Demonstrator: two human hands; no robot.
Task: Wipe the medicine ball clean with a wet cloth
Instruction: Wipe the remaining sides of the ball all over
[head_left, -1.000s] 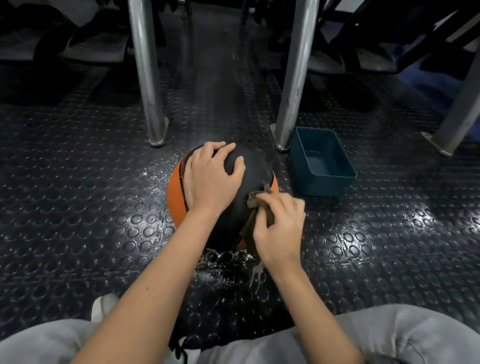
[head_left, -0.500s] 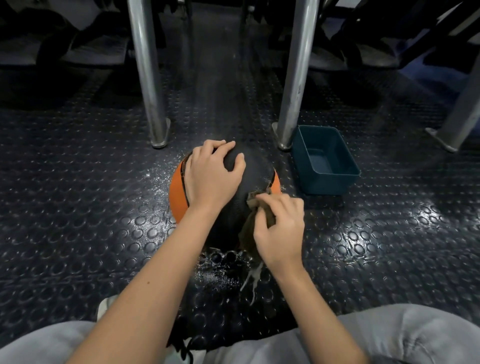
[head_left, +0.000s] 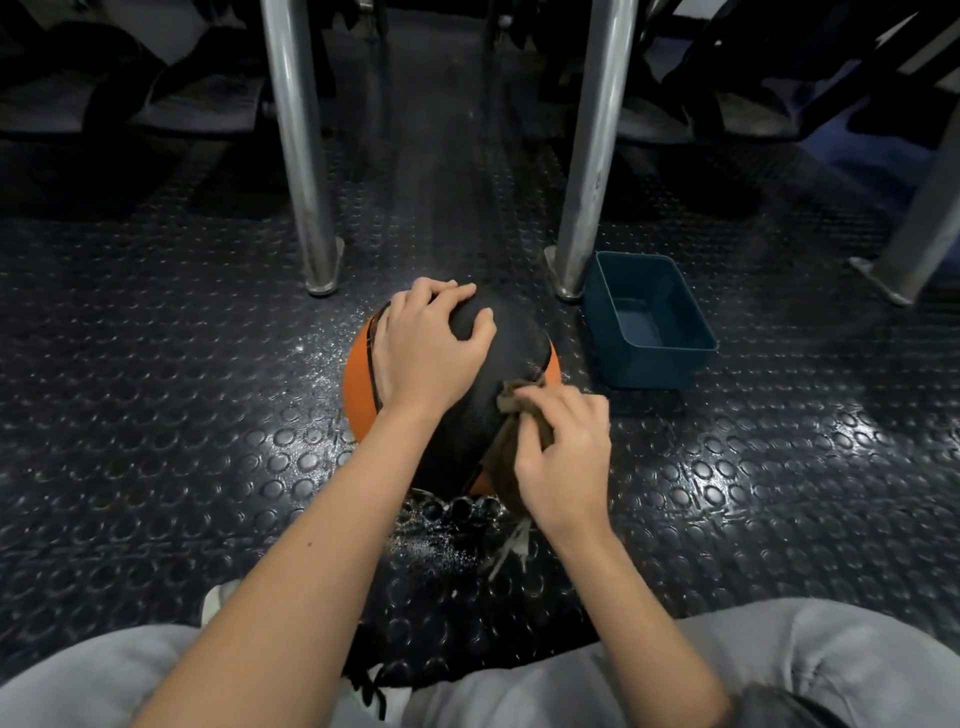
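We lingered on the medicine ball (head_left: 511, 340).
Left hand (head_left: 428, 356) still clutched its top; right hand (head_left: 569, 460) fingers (head_left: 545, 402) pinched the cloth (head_left: 503, 451), same patch.

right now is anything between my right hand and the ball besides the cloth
Nothing visible. The right hand presses the cloth onto the ball on its right side; the left hand grips its top, clear of that spot. The tub stands apart.

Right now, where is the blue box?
In the head view, the teal plastic tub sits right of the black-and-orange medicine ball, beside a metal post.
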